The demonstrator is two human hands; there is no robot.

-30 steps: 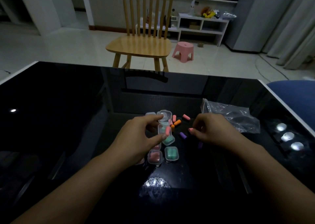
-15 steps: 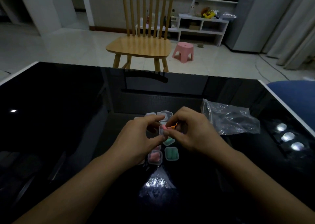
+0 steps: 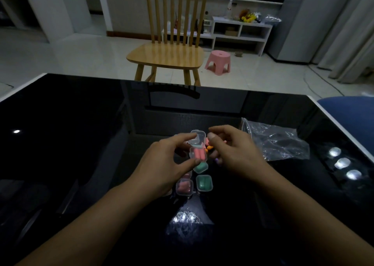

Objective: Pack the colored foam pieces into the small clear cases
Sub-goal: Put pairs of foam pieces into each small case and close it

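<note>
My left hand [image 3: 162, 164] pinches a small clear case [image 3: 199, 154] between thumb and fingers above the black table. The case's lid [image 3: 198, 137] stands open, and two pink foam pieces lie side by side inside. My right hand [image 3: 236, 152] hovers just right of the case, fingers loosely curled and its thumb near the lid, with nothing seen in it. An orange foam piece [image 3: 209, 148] and a purple one [image 3: 216, 160] peek out between my hands. Nearer to me lie a case with green foam [image 3: 204, 182], one with pink foam [image 3: 184, 187] and another with green foam [image 3: 201, 167].
A crumpled clear plastic bag [image 3: 279, 142] lies on the glossy black table [image 3: 81, 144] to the right of my hands. A wooden chair [image 3: 168, 53] stands beyond the far edge. A blue seat [image 3: 348, 112] is at the right edge.
My right hand brought a pink piece over from the right, set it in the held case, and has drawn back a little. The case now holds two pink pieces.
</note>
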